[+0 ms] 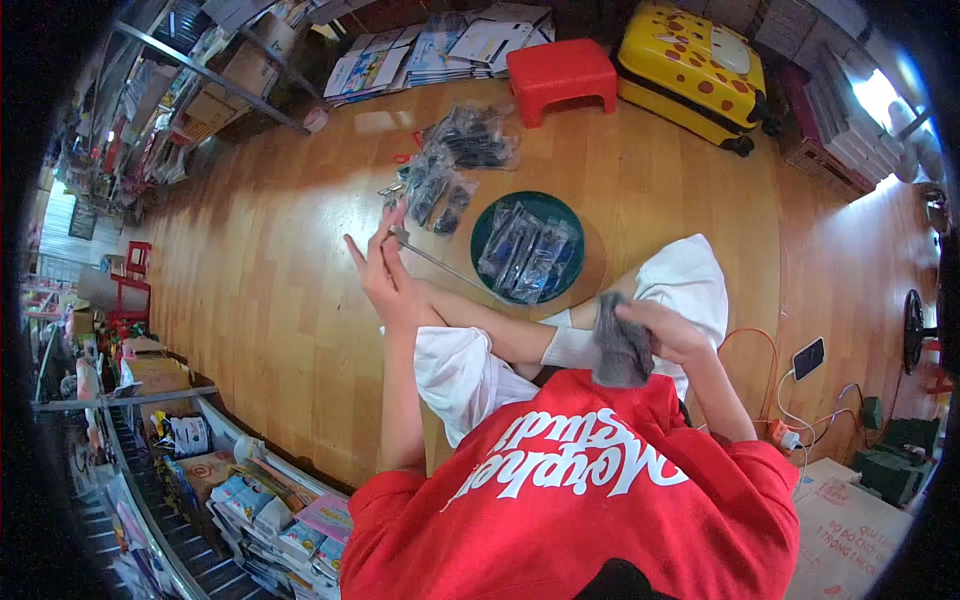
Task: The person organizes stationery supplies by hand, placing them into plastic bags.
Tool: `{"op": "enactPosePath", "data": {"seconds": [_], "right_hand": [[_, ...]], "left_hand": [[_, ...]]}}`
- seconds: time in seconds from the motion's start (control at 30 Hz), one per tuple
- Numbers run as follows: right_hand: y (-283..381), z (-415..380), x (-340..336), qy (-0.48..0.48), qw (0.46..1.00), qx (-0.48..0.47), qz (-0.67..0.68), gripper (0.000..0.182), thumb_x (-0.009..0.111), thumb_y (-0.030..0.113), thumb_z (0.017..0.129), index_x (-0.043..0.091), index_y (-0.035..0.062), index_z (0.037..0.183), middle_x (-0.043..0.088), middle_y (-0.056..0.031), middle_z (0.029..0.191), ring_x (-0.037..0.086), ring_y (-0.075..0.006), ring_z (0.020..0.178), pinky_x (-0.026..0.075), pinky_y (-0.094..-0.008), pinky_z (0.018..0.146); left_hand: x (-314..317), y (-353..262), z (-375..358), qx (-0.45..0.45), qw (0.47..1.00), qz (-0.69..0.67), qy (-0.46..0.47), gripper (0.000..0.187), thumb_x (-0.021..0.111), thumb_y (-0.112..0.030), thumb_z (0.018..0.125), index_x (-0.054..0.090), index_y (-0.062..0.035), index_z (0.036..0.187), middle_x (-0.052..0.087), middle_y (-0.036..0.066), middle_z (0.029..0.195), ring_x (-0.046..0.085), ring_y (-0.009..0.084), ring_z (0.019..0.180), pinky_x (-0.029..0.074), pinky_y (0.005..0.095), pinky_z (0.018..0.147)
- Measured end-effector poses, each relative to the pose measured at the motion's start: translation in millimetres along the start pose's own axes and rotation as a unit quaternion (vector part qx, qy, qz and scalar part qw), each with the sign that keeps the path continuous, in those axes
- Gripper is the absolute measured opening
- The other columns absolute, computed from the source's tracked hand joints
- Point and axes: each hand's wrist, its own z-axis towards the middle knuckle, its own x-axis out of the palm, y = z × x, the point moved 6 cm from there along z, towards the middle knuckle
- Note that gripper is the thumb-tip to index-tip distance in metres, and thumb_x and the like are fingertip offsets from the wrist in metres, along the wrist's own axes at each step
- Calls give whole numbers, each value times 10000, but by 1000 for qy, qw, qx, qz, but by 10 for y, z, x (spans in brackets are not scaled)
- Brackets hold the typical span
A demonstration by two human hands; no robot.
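On the wooden floor (250, 300): a person in a red shirt (560, 480) and white shorts (690, 285) is sitting with legs crossed.
Right hand (672, 332): it is gripping a crumpled grey piece (620, 350) at its side, thumb over the front and no gap showing; the far fingers are hiding from view.
Crumpled grey piece: it is hanging in the air before the shirt, overlapping a white sock (570, 347); what it is made of, one cannot tell for sure.
Left hand (390, 285): it is rising over the floor beyond the left knee, one digit standing out to the side, the fingertips pinching a thin grey rod (440, 263); how firmly, one cannot tell.
Thin grey rod: it is slanting from those fingertips down toward the near side of the green basin; its far end is not showing clearly.
Green basin (555, 203): it is standing in front of the crossed legs, holding several clear-wrapped packets (528, 255).
Loose packets (475, 135): more wrapped dark items are lying in a heap beyond the left hand, just beside the basin and farther off.
Back of the room: a red stool (562, 75) is standing between paper stacks (430, 55) and a yellow suitcase (690, 60).
Right side: a phone (808, 357) is lying on the floor, a white cable running from it.
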Motion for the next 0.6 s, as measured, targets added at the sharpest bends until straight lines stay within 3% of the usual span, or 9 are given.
{"op": "enactPosePath", "data": {"seconds": [0.1,0.2,0.3,0.37,0.47,0.5,0.6], "right_hand": [[161,115,22,-51,982,-77,166,409,443,305,947,499,-15,1195,570,-122,1176,571,-204,1035,447,-341,919],[174,295,374,14,977,-80,195,372,477,286,931,506,-2,1165,595,-93,1118,570,-195,1021,461,-332,886],[92,562,765,61,994,-77,57,321,476,225,928,521,-4,1147,607,-86,1091,580,-183,985,454,-313,874],[131,577,899,73,989,-86,-93,297,479,196,923,532,-9,1132,612,-88,1077,582,-176,970,445,-307,873],[91,633,789,77,996,-23,25,306,510,203,922,528,-17,1134,610,-98,1057,581,-161,974,449,-304,860],[123,610,896,136,979,-40,147,293,522,205,921,547,-21,1106,618,-96,1036,596,-151,931,467,-287,822],[89,567,930,146,984,-37,92,284,516,206,927,562,-27,1081,612,-94,1055,601,-145,918,478,-277,799]], "left_hand": [[228,192,-308,-148,973,-173,29,297,361,-157,968,543,-12,1154,613,65,1160,571,252,1076,96,446,1102],[657,-138,-507,-236,885,-397,49,344,348,-221,979,562,-9,1146,579,87,1216,496,283,1176,81,459,1093],[834,-374,-571,-132,961,-225,87,348,366,-256,972,591,-50,1139,486,112,1324,354,308,1296,73,522,1078],[833,-373,-581,-98,971,-180,119,337,376,-262,967,606,-81,1134,412,115,1382,258,325,1340,59,554,1066],[728,-325,-531,-45,977,-168,121,321,405,-282,949,630,-127,1119,348,111,1426,195,359,1360,49,582,1058],[690,-299,-527,-25,981,-148,120,320,411,-288,946,633,-131,1115,351,108,1424,196,358,1359,49,584,1057],[600,-289,-509,7,989,-99,107,293,438,-269,934,640,-148,1107,361,97,1418,201,357,1356,52,585,1058]]}}
